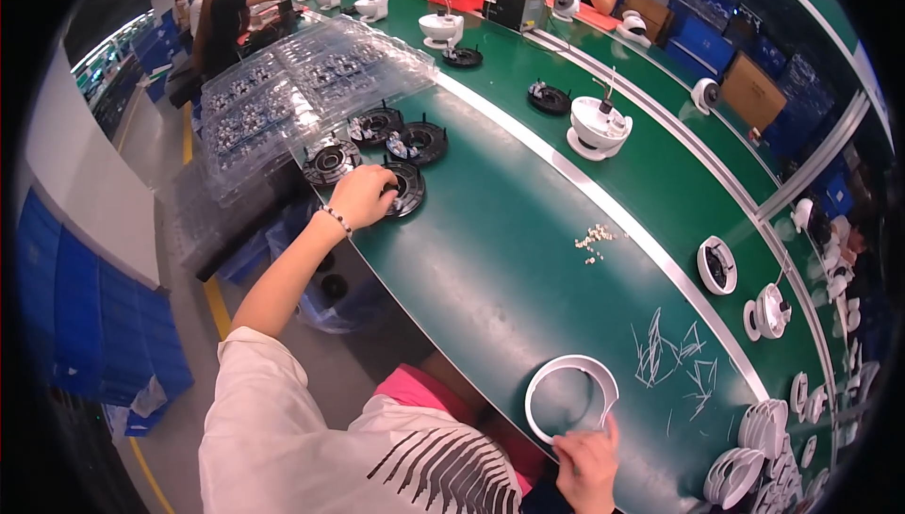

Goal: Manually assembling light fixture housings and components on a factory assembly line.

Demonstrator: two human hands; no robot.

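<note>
On the green workbench (pixel 509 260) of a factory line, the left hand (pixel 361 195) gripped a round black plastic disc (pixel 405 189) beside clear trays (pixel 302 90); the right hand (pixel 586 462) pinched a white plastic ring (pixel 568 391).

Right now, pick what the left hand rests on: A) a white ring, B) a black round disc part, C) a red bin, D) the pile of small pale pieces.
B: the left hand lies on a black round disc part near the clear trays.
</note>
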